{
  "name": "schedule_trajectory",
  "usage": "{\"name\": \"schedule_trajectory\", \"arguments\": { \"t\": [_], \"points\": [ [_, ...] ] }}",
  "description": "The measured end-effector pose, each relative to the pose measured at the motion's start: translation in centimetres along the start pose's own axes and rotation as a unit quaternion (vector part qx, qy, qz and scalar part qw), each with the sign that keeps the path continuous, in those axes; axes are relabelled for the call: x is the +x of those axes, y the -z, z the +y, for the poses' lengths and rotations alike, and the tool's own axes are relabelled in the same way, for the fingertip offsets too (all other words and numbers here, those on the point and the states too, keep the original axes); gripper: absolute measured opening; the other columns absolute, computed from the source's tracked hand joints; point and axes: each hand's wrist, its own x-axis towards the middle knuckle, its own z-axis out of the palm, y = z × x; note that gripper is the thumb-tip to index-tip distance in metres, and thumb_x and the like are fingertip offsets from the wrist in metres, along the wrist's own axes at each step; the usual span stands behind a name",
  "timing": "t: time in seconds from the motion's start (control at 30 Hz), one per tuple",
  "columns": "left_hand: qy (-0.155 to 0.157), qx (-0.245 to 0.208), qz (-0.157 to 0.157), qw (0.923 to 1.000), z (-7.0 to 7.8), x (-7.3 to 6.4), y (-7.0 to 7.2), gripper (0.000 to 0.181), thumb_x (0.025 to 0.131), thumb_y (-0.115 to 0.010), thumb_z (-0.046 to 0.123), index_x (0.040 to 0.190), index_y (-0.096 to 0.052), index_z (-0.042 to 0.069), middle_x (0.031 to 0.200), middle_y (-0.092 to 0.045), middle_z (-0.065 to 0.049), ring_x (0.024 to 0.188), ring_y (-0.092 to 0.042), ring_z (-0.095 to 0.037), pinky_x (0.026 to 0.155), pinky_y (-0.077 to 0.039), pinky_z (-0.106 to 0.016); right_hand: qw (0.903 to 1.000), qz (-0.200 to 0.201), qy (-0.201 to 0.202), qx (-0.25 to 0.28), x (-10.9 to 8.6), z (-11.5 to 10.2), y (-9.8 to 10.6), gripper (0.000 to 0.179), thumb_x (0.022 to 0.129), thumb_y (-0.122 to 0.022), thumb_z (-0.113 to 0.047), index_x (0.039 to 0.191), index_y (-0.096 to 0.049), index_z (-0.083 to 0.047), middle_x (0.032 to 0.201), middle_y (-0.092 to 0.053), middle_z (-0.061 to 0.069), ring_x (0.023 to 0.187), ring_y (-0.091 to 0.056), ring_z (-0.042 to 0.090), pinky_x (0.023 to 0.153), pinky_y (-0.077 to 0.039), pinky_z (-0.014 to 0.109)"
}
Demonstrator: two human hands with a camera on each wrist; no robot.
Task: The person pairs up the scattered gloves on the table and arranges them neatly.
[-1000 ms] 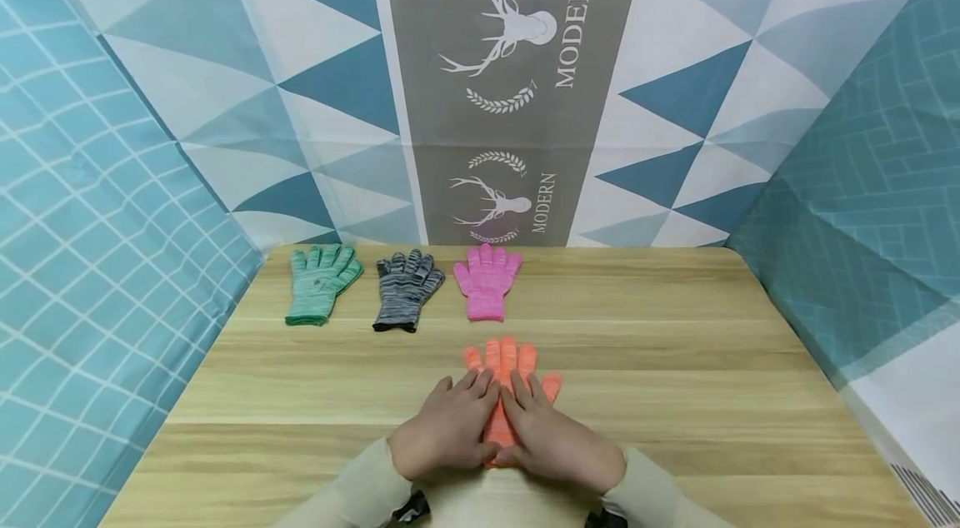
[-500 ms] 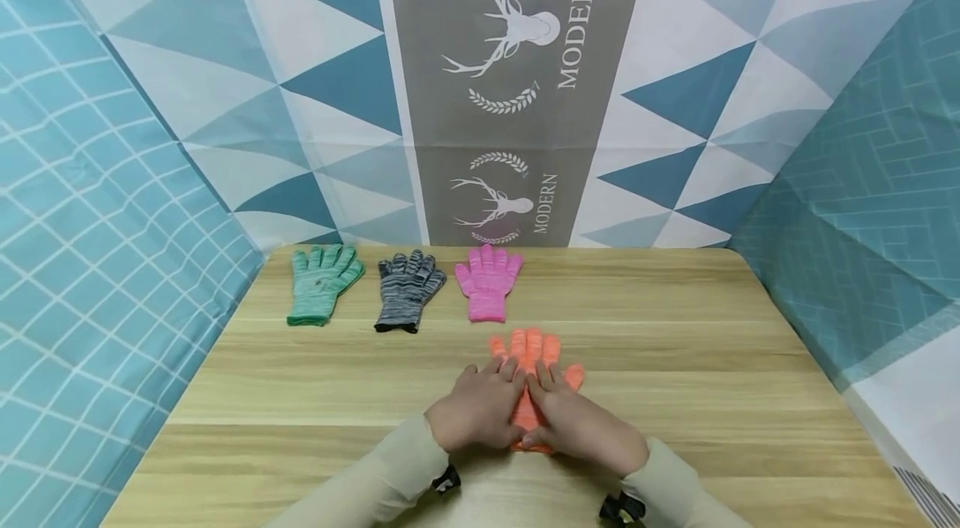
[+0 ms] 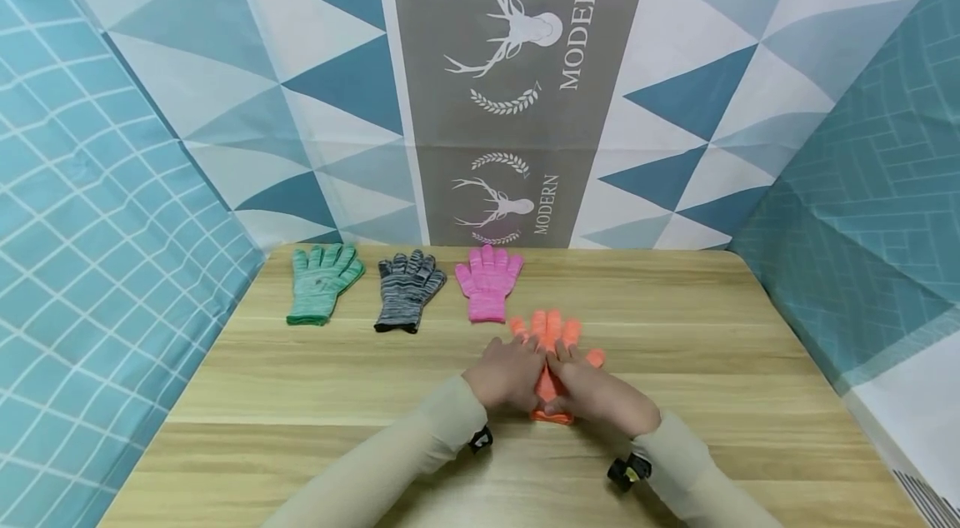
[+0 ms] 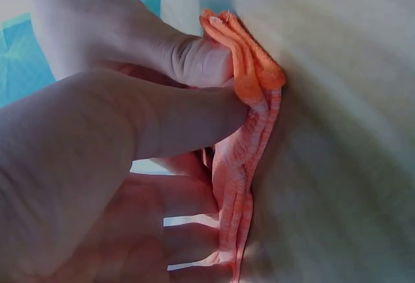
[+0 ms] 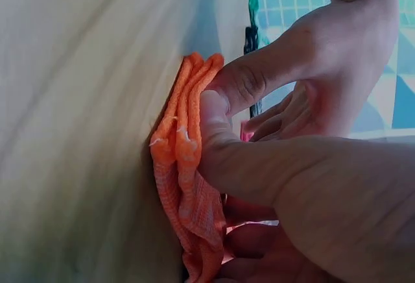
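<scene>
Both hands lie flat on an orange knitted glove [image 3: 551,391] in the head view, its fingers pointing away from me. My left hand [image 3: 510,374] presses on its left side and my right hand [image 3: 600,393] on its right, fingertips almost meeting in the middle. In the left wrist view the glove's cuff [image 4: 241,56] shows stacked layers, with both thumbs against it. The right wrist view shows the same folded cuff layers [image 5: 187,111] low over the wood, the fingers stretched along the glove. Much of the palm is hidden under the hands.
Along the table's back edge lie a green glove [image 3: 315,286], a grey-and-black glove [image 3: 405,291] and a pink glove [image 3: 489,286] in a row. Patterned cloth [image 3: 517,112] stands behind the wooden table [image 3: 712,328], with blue tiled cloth [image 3: 112,203] at the left.
Both hands have slid the orange glove away from me and to the right, closer to the pink glove's row. The other gloves stay in place.
</scene>
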Motion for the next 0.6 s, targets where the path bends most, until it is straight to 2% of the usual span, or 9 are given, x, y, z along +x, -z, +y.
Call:
{"name": "schedule_trajectory", "arguments": {
  "t": [0.17, 0.4, 0.5, 0.6],
  "points": [
    [0.008, 0.006, -0.013, 0.9999, 0.2, 1.5, 0.7, 0.083, 0.086, -0.077, 0.056, 0.154, -0.049, 0.018, 0.164, -0.04, -0.002, 0.151, -0.04, -0.025, 0.115, -0.042, -0.053, 0.9995, -0.024, -0.01, -0.018, 0.4, 0.4, 0.9, 0.087, 0.097, -0.071, -0.034, 0.155, -0.027, 0.014, 0.163, -0.013, 0.04, 0.151, -0.016, 0.058, 0.115, -0.039, 0.061],
    [0.016, 0.015, -0.026, 0.9994, 0.4, 3.0, 1.8, 0.082, 0.084, -0.077, 0.06, 0.153, -0.052, 0.021, 0.165, -0.04, -0.001, 0.151, -0.04, -0.026, 0.116, -0.041, -0.055, 0.9968, -0.064, -0.032, -0.036, 1.1, 1.0, 1.9, 0.089, 0.102, -0.063, -0.037, 0.158, -0.016, 0.013, 0.166, -0.003, 0.037, 0.154, -0.004, 0.055, 0.124, -0.021, 0.063],
    [0.015, 0.015, -0.032, 0.9992, 0.4, 3.5, 2.0, 0.083, 0.085, -0.077, 0.06, 0.153, -0.051, 0.022, 0.165, -0.039, -0.002, 0.152, -0.039, -0.026, 0.117, -0.04, -0.056, 0.9958, -0.079, -0.024, -0.04, 1.4, 1.3, 2.3, 0.089, 0.102, -0.063, -0.035, 0.158, -0.013, 0.014, 0.166, 0.0, 0.038, 0.154, -0.001, 0.056, 0.124, -0.018, 0.065],
    [0.024, 0.012, -0.03, 0.9992, 0.2, 4.0, 1.8, 0.082, 0.085, -0.077, 0.059, 0.153, -0.051, 0.021, 0.165, -0.04, -0.004, 0.152, -0.038, -0.027, 0.116, -0.04, -0.056, 0.9964, -0.074, -0.012, -0.038, 1.8, 1.6, 2.5, 0.088, 0.103, -0.063, -0.033, 0.158, -0.014, 0.015, 0.165, 0.0, 0.039, 0.153, -0.001, 0.057, 0.123, -0.017, 0.066]
  ]
}}
